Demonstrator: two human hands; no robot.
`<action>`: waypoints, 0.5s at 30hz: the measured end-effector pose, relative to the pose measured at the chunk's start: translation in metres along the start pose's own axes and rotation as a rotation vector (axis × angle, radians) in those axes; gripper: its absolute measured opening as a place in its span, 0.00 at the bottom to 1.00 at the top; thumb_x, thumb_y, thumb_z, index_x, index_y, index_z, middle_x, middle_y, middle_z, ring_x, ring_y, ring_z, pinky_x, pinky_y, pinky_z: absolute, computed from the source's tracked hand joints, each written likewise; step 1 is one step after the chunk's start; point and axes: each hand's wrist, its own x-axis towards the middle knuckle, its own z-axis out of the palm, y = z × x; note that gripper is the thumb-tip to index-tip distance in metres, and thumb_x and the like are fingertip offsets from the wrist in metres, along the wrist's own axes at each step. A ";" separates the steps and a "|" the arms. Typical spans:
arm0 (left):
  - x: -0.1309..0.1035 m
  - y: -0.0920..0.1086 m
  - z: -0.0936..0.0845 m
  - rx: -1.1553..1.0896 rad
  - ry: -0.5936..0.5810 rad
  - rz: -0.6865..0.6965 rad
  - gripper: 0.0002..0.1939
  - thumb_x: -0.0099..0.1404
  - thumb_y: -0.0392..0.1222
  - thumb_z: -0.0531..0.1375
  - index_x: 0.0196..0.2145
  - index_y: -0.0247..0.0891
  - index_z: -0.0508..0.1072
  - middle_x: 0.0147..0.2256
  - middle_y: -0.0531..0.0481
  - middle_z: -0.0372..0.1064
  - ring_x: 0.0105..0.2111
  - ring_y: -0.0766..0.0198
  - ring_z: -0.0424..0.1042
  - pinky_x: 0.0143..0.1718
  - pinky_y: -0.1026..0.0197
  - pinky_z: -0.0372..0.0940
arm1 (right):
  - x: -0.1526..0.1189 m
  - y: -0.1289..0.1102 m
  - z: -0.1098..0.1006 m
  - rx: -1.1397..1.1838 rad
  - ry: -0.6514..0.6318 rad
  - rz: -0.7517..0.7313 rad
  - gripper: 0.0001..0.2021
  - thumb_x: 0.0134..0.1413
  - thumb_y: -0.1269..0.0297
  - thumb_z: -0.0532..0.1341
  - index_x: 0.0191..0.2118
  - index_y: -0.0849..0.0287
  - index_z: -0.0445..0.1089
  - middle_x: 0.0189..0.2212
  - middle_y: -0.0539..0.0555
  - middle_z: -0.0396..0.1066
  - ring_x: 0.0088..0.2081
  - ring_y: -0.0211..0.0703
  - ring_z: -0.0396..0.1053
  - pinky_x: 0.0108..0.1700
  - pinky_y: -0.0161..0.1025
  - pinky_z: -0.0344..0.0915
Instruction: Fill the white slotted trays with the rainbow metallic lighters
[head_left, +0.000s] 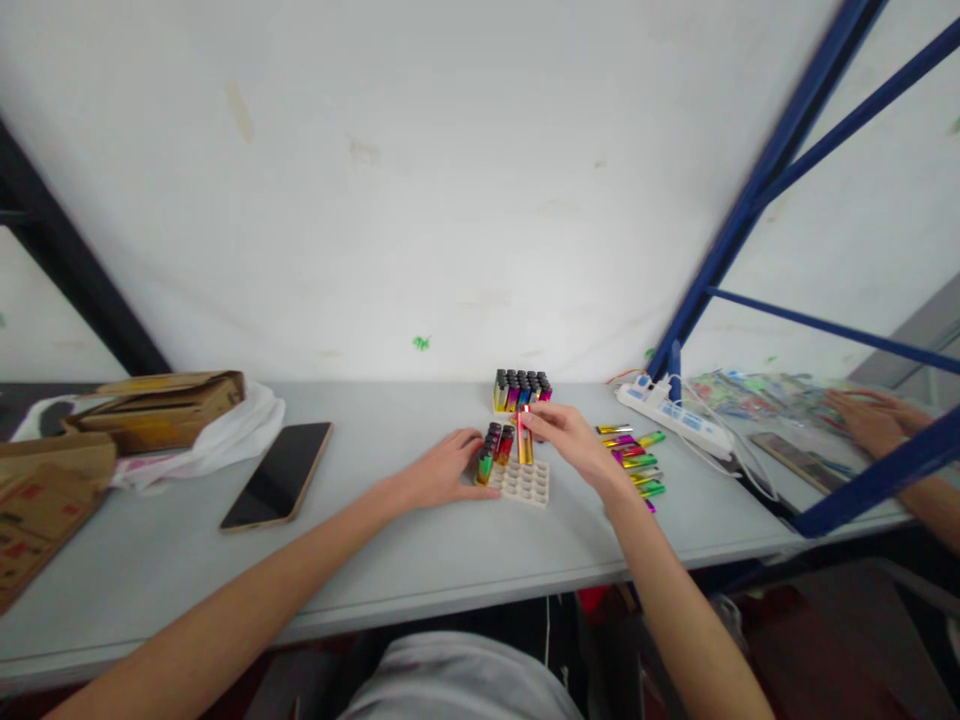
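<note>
Now, right over the pale socketed tray (534,488), the right hand (564,432) has thumb and fingers pinched on the upper end of a shiny red-and-gold tube (526,452), leaving its lower length free of the fingers, and upright, which seems to suit those round sockets! Whether its bottom touches the tray, I can't tell. Over on the tray's left end, the left hand (448,468) has thumb and fingers parted, thumb by the near edge, fingers curving round behind the black-topped lighters (486,466); likely it's a steadying hold, though how firmly it presses, if at all, I can't tell. Those lighters stand upright, presumably because the sockets prop them. Behind, near the wall, a second group of black-topped lighters (523,388) stands packed in tidy rows. And out right, loose shiny tubes (637,462) lie flat beside the right forearm, handily near, it would seem, for that side.
</note>
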 end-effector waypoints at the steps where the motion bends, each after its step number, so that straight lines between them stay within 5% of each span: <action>1: 0.000 0.000 0.000 0.003 -0.004 -0.003 0.36 0.60 0.66 0.69 0.56 0.38 0.73 0.56 0.37 0.70 0.57 0.42 0.69 0.61 0.44 0.66 | 0.000 0.001 -0.002 -0.020 -0.012 0.002 0.22 0.57 0.42 0.67 0.33 0.59 0.73 0.31 0.51 0.73 0.36 0.43 0.72 0.44 0.41 0.72; 6: 0.000 0.001 0.000 0.002 -0.012 -0.005 0.37 0.60 0.66 0.69 0.57 0.37 0.72 0.57 0.36 0.69 0.58 0.41 0.68 0.61 0.44 0.65 | -0.003 0.006 -0.009 -0.305 -0.053 -0.018 0.16 0.58 0.50 0.68 0.42 0.57 0.73 0.33 0.53 0.79 0.34 0.45 0.77 0.41 0.42 0.73; 15: -0.001 0.000 0.000 0.005 -0.011 0.006 0.37 0.61 0.68 0.68 0.57 0.39 0.72 0.56 0.38 0.69 0.58 0.43 0.68 0.61 0.45 0.64 | -0.009 -0.005 0.003 -0.568 -0.140 -0.078 0.08 0.61 0.62 0.69 0.37 0.57 0.69 0.31 0.52 0.79 0.35 0.46 0.79 0.40 0.40 0.72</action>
